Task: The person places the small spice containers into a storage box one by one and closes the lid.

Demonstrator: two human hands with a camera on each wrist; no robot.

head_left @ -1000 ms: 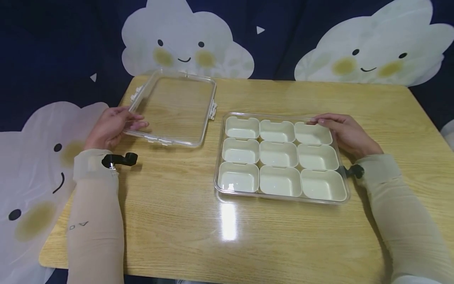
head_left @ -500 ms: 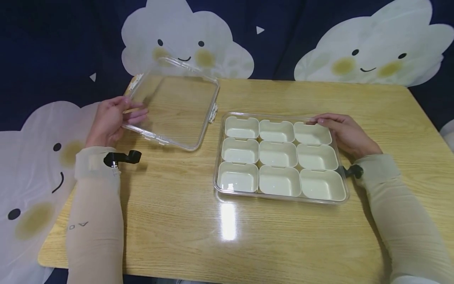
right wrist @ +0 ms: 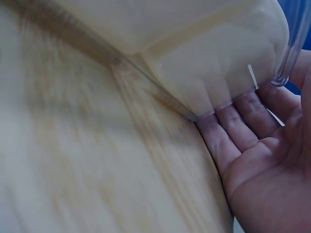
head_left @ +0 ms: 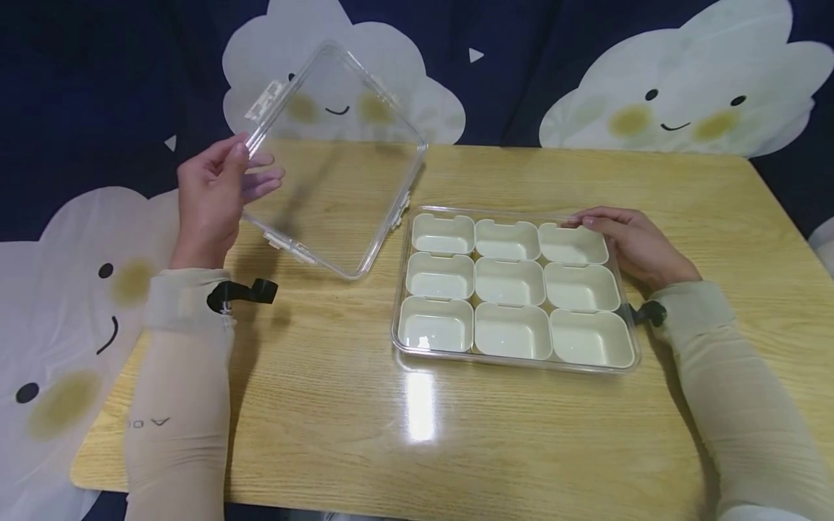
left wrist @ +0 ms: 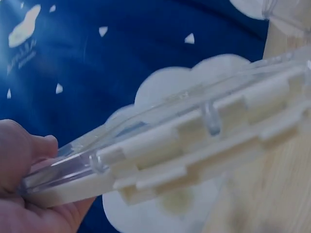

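Note:
My left hand (head_left: 211,195) pinches the left edge of a clear plastic lid (head_left: 339,163) with white latches. The lid is raised above the table and tilted, its far corner highest. In the left wrist view, latches (left wrist: 150,148) run along the lid's edge beside my thumb. A clear storage box (head_left: 515,363) lies flat on the table, filled with cream-coloured cups (head_left: 510,282) in three rows of three. At the box's far right corner, my right hand (head_left: 641,242) grips the wall, thumb over the rim. The right wrist view shows its fingers (right wrist: 248,116) against the outer wall.
The wooden table (head_left: 326,420) carries the box right of centre. Behind and to the left hangs a dark blue curtain (head_left: 508,79) with smiling white clouds. A black wrist mount (head_left: 241,291) sticks out from the left sleeve.
My left hand has risen and moved slightly right, lifting and tilting the lid more steeply, its far corner now well above the table's back edge. The right hand and box stay in place.

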